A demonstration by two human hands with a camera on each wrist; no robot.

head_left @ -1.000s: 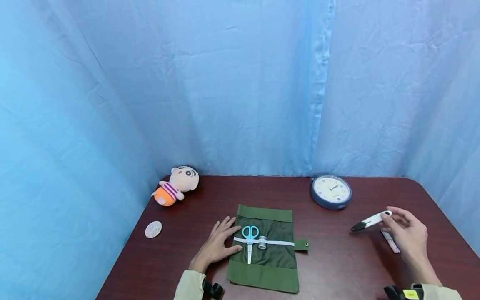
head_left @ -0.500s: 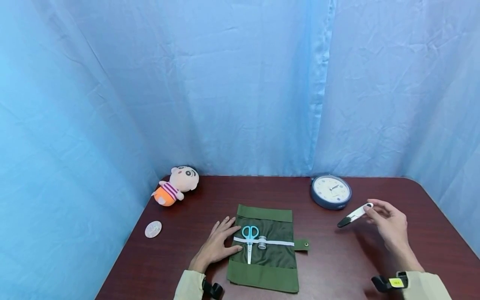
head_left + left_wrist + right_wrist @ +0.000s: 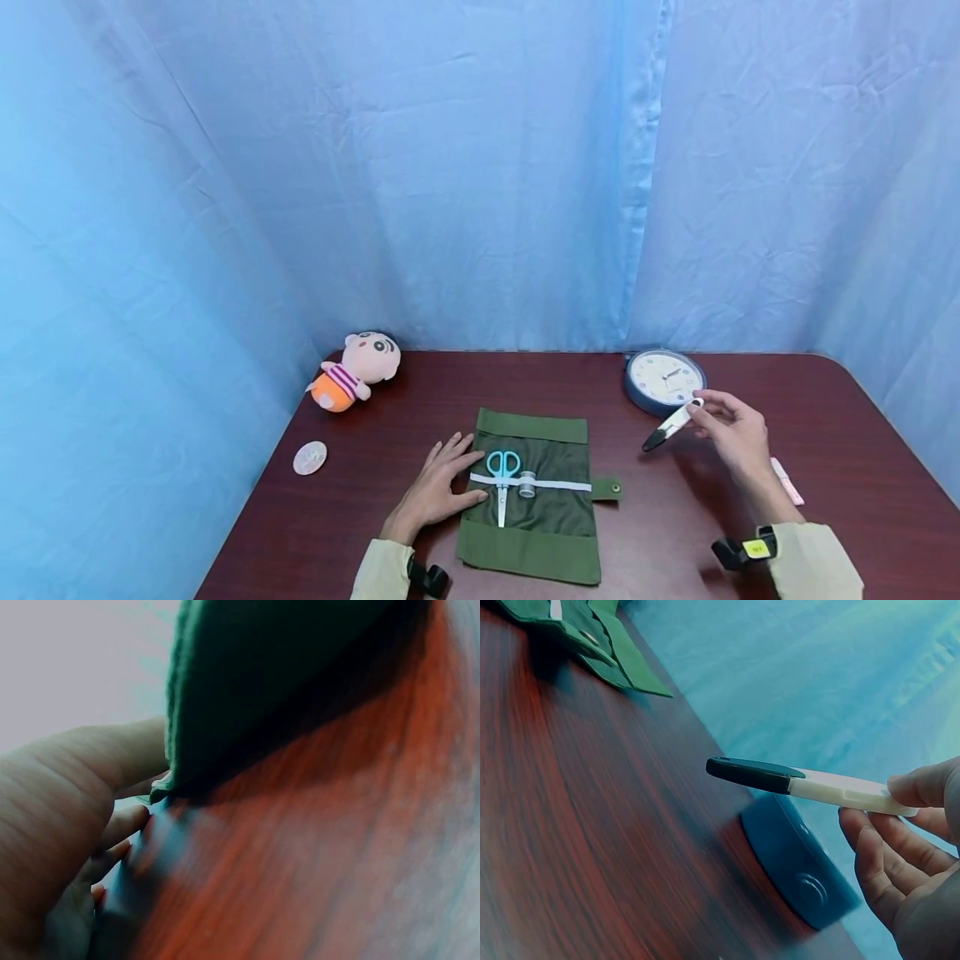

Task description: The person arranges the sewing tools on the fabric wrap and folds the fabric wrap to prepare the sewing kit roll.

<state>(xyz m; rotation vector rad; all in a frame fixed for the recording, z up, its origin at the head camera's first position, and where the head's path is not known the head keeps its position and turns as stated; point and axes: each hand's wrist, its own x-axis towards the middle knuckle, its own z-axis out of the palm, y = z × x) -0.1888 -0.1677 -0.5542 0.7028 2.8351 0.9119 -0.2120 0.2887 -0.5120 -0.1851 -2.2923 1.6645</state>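
White tool (image 3: pixel 681 417): dark-tipped, off the worktop (image 3: pixel 645 533), between the clock and the green pouch, tip slanting down toward the pouch side.
Right hand (image 3: pixel 738 439): pinches the tool's plain white end, thumb against fingers.
Pinch risk: only one end is held, so a knock on the dark tip could likely swivel it or make it drop.
Clock (image 3: pixel 665 377): just behind the fingers; a small backward drift could bump it. Gap too unclear to call.
Left hand (image 3: pixel 437 495): fingers spread, on the left edge of the green pouch (image 3: pixel 528 557).
Pouch risk: limp-looking cloth, steadied on one side only; a sideways push from the right could probably ruck it.
White strap (image 3: pixel 562 485): crosses at the scissors (image 3: pixel 502 505) and the spool (image 3: pixel 527 490); a tug on it could shift both.
Snap tab (image 3: pixel 605 490): sticks out on the right; a low approach might catch it.
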